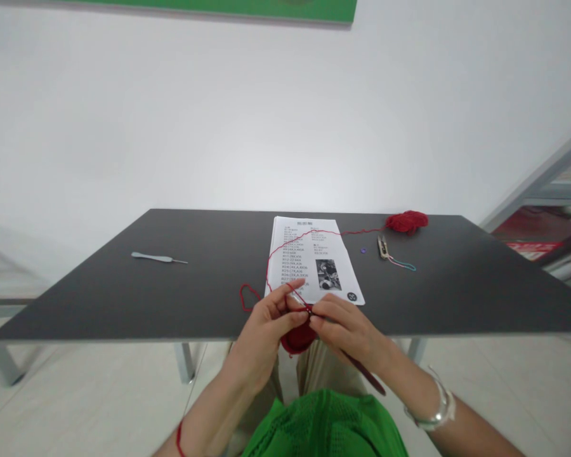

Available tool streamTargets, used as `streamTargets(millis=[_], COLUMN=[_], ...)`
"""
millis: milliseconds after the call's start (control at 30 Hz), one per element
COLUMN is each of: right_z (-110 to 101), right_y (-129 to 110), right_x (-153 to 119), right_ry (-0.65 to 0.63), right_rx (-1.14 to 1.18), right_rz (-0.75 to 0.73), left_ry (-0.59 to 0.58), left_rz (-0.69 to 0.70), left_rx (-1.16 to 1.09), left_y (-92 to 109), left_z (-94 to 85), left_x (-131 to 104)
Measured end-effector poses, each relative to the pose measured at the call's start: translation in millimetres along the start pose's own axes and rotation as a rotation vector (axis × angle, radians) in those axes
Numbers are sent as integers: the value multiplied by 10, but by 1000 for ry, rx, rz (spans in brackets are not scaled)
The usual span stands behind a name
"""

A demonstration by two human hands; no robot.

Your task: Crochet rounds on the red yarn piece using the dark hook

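Both hands meet at the table's front edge, over my lap. My left hand (271, 324) pinches a piece of red crochet work (297, 339), its index finger raised with red yarn passing over it. My right hand (345, 327) is closed around a crochet hook with a dark red handle (368, 374), which points down to the right; its tip is at the crochet work, hidden by the fingers. From the work, a strand of yarn (292, 241) runs over the printed sheets to a red yarn ball (406, 221) at the back right.
Printed sheets (304, 254) lie mid-table (209, 298). A white-handled tool with a thin metal tip (155, 257) lies at the left. Right of the sheets are a small purple ring (363, 251) and thread snips (383, 247) with a cord loop. A white wall stands behind.
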State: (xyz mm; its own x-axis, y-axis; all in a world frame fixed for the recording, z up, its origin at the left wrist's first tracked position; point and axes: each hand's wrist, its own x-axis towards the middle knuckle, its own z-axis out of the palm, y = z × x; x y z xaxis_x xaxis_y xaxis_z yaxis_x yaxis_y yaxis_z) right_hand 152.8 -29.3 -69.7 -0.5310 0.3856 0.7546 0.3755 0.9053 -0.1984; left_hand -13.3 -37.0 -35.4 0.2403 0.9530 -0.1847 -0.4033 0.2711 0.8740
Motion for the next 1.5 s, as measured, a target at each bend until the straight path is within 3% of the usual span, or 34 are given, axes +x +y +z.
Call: streamTargets(millis=[100,167,267,400,500,567,667,767,867,933,1000,1100,1167,1300,1367,1500], right_z=[8,43,76,5,-103,-165,-181,-61,137,244,295,281,251,193,144,-19], right_y=[-21,-84,-166,-213,-221,-206,-153,-131,-171,-191,-179,-119,-85,-66,-62,-55], right_x=[7,0,-26,-33,-3,22,60,79,32,-38,-106,-144,-118,-45,-39,-62], right_ry=[45,63,84,121,170,206,297,379,471,473,392,333,359,442,450,394], right_rx=[-255,-325,-241,-38,141,310,760,1192,1115,722,354,139,203,763,942,889], right_rz=[-172,-123,3,63,195,378,690,878,821,662,469,200,160,486,561,571], left_ry=[4,43,93,82,64,69,57,48,44,43,40,12,-9,-36,-48,-107], left_rz=[-21,34,145,297,333,318,298,278,194,126,62,-25,-71,-94,-75,-68], left_rx=[-35,18,158,359,432,444,415,344,217,106,8,-90,-131,-158,-148,-99], left_y=[-14,-35,-41,13,48,54,46,15,-35,-62,-65,-24,15,72,88,112], left_z=[5,24,40,22,2,-12,-27,-16,26,56,69,51,22,-48,-81,-131], left_x=[17,15,12,24,23,17,16,22,16,4,-6,0,18,65,84,111])
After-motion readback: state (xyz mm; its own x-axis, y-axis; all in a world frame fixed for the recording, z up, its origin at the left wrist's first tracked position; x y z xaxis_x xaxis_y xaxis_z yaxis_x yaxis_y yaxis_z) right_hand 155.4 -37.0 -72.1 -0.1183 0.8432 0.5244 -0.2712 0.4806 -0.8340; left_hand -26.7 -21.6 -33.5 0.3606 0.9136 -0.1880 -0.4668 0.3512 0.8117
